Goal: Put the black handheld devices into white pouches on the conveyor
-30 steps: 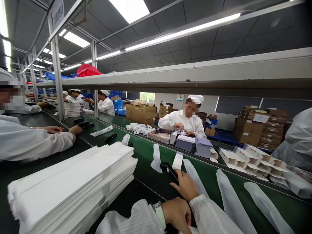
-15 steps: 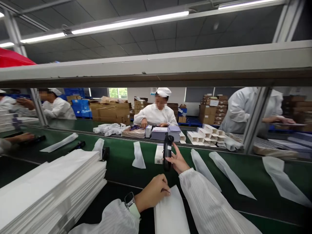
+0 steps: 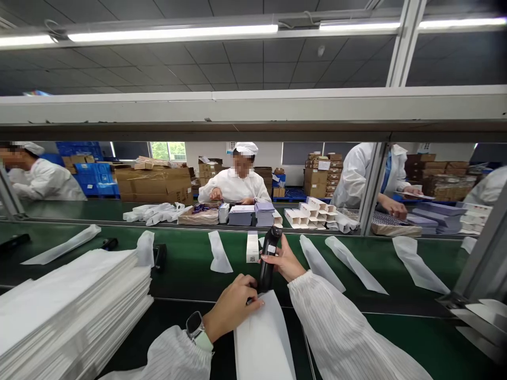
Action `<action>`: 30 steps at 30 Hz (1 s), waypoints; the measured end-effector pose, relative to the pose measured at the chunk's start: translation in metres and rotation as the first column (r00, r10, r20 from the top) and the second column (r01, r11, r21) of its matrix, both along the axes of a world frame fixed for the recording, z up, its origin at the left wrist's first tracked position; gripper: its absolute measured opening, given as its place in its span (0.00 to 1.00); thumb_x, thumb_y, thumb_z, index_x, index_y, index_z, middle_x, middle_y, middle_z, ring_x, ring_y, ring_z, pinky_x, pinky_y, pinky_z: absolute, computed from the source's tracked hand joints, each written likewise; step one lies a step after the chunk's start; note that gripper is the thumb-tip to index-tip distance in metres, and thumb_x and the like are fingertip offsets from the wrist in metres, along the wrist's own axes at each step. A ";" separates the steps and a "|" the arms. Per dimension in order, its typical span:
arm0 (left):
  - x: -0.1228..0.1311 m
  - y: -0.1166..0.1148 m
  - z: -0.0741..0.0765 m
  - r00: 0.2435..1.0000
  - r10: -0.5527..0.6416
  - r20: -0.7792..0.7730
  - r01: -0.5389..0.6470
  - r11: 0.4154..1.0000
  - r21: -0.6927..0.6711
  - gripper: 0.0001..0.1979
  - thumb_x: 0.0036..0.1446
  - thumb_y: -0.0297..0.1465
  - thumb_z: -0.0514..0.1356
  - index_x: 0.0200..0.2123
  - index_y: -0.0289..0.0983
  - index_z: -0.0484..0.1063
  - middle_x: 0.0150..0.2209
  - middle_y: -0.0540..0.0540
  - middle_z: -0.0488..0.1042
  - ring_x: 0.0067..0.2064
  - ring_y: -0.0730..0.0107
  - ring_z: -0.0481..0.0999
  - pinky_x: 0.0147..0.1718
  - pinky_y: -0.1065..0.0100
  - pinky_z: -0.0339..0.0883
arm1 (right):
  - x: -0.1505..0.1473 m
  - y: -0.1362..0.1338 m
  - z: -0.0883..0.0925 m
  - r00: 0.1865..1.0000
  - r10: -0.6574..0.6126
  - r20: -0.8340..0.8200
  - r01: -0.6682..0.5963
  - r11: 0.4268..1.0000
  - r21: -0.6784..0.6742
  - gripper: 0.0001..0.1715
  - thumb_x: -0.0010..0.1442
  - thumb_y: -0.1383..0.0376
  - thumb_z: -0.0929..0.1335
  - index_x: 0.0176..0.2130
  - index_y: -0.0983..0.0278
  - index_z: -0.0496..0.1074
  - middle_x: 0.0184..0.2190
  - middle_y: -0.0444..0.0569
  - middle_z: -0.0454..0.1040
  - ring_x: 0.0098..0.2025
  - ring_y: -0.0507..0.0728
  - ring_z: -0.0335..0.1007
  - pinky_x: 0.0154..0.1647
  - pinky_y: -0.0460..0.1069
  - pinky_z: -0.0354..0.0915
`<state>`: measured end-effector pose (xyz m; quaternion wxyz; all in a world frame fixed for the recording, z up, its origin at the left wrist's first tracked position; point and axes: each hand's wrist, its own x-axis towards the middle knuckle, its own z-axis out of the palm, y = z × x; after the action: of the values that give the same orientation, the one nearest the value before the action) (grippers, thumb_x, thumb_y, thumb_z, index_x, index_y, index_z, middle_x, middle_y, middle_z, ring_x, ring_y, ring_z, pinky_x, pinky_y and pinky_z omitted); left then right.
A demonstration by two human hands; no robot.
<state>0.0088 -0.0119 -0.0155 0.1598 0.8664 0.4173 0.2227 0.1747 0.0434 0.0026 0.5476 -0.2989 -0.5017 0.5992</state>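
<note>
My right hand [image 3: 285,260] grips a slim black device [image 3: 269,258] upright, its lower end at the mouth of a white bag [image 3: 263,343] lying flat in front of me. My left hand [image 3: 233,306] is closed on the top edge of that bag, fingers pinching it beside the device. Both arms wear white ribbed sleeves, with a watch on the left wrist. A small white box [image 3: 252,246] stands on the green belt [image 3: 186,256] just behind my hands.
A tall stack of white bags [image 3: 67,306] lies at my left. More white bags and black devices lie along the belt. Across it, workers in white coats sit among small boxes [image 3: 312,214]. A metal frame post [image 3: 481,258] stands at right; a shelf runs overhead.
My view swung right. My right hand lifted the black device off the belt and brought it down to the bag's mouth. My left hand drew a white bag forward and pinched its top edge.
</note>
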 end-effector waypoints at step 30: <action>0.004 -0.007 0.027 0.875 0.228 0.428 -0.188 0.973 -0.134 0.18 0.50 0.42 0.51 0.19 0.35 0.66 0.42 0.45 0.59 0.40 0.65 0.64 0.35 0.69 0.60 | 0.004 -0.014 -0.019 0.809 0.457 0.369 -0.461 0.883 -0.083 0.26 0.46 0.46 0.61 0.24 0.67 0.69 0.21 0.42 0.62 0.25 0.48 0.60 0.31 0.46 0.60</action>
<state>0.0131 -0.0191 0.0114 0.2632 0.7357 0.4705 0.4100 0.1787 0.0292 -0.0166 0.2812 -0.2754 -0.6580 0.6420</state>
